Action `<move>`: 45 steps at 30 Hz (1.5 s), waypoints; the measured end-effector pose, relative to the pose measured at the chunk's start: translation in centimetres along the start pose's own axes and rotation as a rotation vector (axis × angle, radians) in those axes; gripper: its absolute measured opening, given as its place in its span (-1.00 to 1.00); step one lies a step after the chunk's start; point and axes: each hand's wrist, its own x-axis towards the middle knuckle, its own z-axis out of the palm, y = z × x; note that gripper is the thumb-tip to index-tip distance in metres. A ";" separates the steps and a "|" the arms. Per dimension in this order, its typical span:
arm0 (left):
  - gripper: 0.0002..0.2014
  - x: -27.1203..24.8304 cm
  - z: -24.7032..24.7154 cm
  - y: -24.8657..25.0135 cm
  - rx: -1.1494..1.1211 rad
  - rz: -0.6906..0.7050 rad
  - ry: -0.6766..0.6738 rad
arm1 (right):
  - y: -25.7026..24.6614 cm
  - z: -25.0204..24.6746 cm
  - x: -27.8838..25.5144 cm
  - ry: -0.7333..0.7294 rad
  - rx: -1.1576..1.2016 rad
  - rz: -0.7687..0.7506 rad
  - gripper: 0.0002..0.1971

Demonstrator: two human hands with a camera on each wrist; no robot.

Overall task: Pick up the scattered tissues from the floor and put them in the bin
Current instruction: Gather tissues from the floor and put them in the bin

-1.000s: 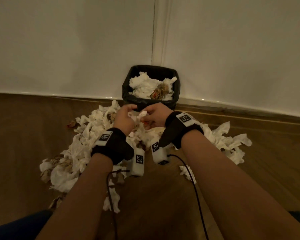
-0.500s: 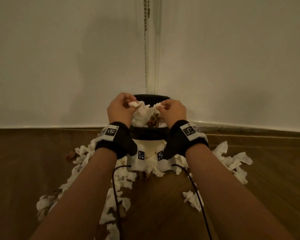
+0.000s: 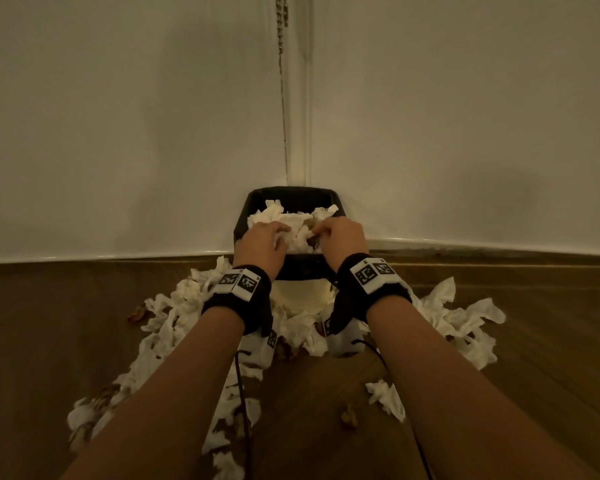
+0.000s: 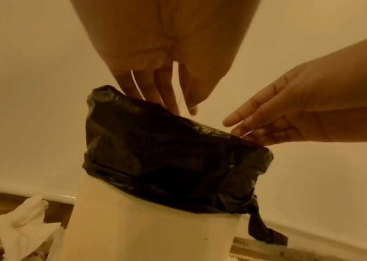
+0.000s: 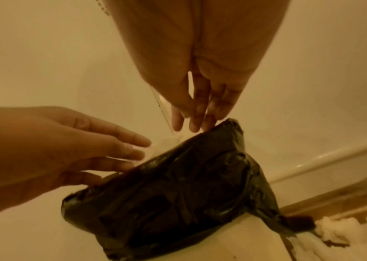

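White walls meet in a corner above the wood floor (image 3: pixel 66 323), and the bin (image 3: pixel 293 195), cream with a black liner (image 4: pixel 173 155), stands right in that corner. Tissues (image 3: pixel 174 317) lie heaped on the floor around its base, with a small scrap (image 3: pixel 385 393) nearer the person; more tissues fill the bin to the rim. Both hands hover over the opening: the left hand (image 3: pixel 262 242) and right hand (image 3: pixel 340 237) have straight, spread fingers (image 5: pixel 120 136) resting on the wad, gripping nothing. This looks like the release of a load. Next, both hands must drop back to the pile and gather another bunch.
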 end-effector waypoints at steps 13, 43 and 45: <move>-0.80 -11.4 7.9 0.3 0.001 0.097 -0.491 | 10.1 2.9 -4.7 -0.111 -0.053 0.320 -0.75; -0.71 -14.8 14.2 -0.7 0.221 -0.161 -0.983 | 12.2 10.2 -5.1 -0.575 -0.216 0.224 -0.67; -0.70 -13.6 13.2 -1.8 0.053 -0.218 -0.771 | 12.1 8.7 -4.5 -0.555 -0.063 0.300 -0.66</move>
